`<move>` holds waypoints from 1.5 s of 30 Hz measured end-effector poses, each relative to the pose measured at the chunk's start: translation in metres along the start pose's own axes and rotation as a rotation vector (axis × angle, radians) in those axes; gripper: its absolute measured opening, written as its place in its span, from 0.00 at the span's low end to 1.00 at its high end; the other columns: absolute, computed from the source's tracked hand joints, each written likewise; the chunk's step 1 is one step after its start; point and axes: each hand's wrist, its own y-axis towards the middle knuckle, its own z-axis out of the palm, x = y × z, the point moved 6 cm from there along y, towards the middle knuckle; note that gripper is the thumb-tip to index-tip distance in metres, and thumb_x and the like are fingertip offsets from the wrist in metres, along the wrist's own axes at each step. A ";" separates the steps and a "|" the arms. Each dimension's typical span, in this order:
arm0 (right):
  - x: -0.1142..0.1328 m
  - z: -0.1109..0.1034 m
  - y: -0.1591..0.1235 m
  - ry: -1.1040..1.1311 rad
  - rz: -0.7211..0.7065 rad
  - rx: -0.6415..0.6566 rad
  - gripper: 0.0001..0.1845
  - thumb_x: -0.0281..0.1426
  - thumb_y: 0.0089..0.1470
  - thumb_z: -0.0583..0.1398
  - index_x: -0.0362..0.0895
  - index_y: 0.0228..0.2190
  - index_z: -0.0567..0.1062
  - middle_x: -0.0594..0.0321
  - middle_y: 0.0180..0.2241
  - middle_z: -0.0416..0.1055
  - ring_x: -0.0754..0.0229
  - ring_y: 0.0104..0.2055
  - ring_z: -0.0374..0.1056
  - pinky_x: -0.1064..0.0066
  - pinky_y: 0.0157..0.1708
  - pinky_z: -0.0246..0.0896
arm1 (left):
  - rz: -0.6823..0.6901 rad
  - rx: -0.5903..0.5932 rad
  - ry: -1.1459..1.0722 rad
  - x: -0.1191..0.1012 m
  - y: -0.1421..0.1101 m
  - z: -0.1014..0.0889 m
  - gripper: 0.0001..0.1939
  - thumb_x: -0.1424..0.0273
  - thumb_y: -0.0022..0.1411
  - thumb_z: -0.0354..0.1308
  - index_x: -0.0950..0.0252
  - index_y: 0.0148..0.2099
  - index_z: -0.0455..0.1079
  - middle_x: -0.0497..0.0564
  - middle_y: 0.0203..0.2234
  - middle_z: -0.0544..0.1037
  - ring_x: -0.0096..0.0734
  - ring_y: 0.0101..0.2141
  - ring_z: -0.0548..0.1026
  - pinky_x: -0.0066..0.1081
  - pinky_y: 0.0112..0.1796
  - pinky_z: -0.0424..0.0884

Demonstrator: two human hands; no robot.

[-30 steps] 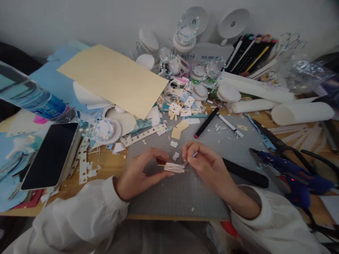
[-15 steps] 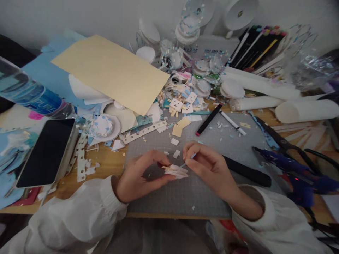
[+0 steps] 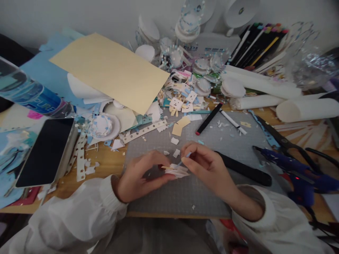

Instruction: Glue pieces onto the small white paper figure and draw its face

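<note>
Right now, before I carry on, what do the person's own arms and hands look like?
The left sleeve and right sleeve are long, loose, off-white and creased, ending in plain cuffs at the wrists. The left hand and right hand are bare, with no gloves.

Loose, creased white sleeves point(image 3: 69, 213) end in gathered cuffs point(image 3: 112, 194).

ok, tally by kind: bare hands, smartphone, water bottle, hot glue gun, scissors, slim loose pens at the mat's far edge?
Bare hands: 2, left hand and right hand
Smartphone: 1
Water bottle: 1
Hot glue gun: 1
Scissors: 1
Slim pens: 2, black pen and white pen
Total: 8
</note>
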 end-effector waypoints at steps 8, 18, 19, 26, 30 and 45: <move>-0.001 0.000 0.000 -0.036 0.006 -0.024 0.06 0.32 0.55 0.61 0.47 0.28 0.69 0.65 0.29 0.64 0.64 0.33 0.62 0.72 0.31 0.60 | 0.073 0.114 0.034 -0.010 0.007 0.004 0.13 0.78 0.59 0.62 0.65 0.47 0.69 0.55 0.34 0.77 0.32 0.36 0.76 0.29 0.37 0.75; -0.003 0.001 0.000 -0.057 0.024 -0.013 0.07 0.33 0.54 0.61 0.46 0.28 0.69 0.66 0.29 0.65 0.65 0.32 0.62 0.73 0.31 0.60 | 0.078 0.120 0.019 -0.011 0.008 0.004 0.14 0.79 0.58 0.62 0.66 0.47 0.69 0.55 0.32 0.78 0.31 0.34 0.76 0.28 0.36 0.74; -0.003 0.001 0.000 -0.060 0.028 -0.011 0.06 0.33 0.55 0.61 0.46 0.29 0.69 0.65 0.29 0.65 0.64 0.32 0.63 0.73 0.31 0.60 | 0.076 0.116 0.018 -0.012 0.008 0.004 0.14 0.79 0.57 0.63 0.66 0.47 0.69 0.55 0.32 0.78 0.31 0.33 0.76 0.28 0.35 0.74; 0.004 -0.002 0.000 -0.015 -0.020 0.040 0.01 0.31 0.56 0.60 0.48 0.33 0.73 0.65 0.31 0.67 0.64 0.34 0.64 0.73 0.33 0.62 | 0.080 0.107 -0.006 -0.013 0.008 0.002 0.14 0.77 0.57 0.63 0.63 0.46 0.69 0.52 0.29 0.78 0.32 0.32 0.77 0.29 0.34 0.75; 0.012 0.003 0.002 0.016 -0.078 0.169 0.07 0.33 0.59 0.57 0.47 0.30 0.74 0.63 0.30 0.67 0.63 0.35 0.64 0.70 0.35 0.61 | 0.090 0.090 -0.012 -0.014 0.008 0.001 0.15 0.77 0.56 0.63 0.63 0.46 0.69 0.53 0.30 0.79 0.33 0.33 0.78 0.30 0.34 0.76; 0.001 0.008 0.000 0.049 0.075 0.328 0.05 0.33 0.55 0.62 0.46 0.33 0.70 0.63 0.34 0.66 0.63 0.36 0.63 0.70 0.36 0.61 | 0.119 0.073 -0.059 -0.019 0.010 -0.003 0.16 0.78 0.56 0.63 0.64 0.47 0.70 0.53 0.28 0.78 0.33 0.32 0.77 0.31 0.33 0.76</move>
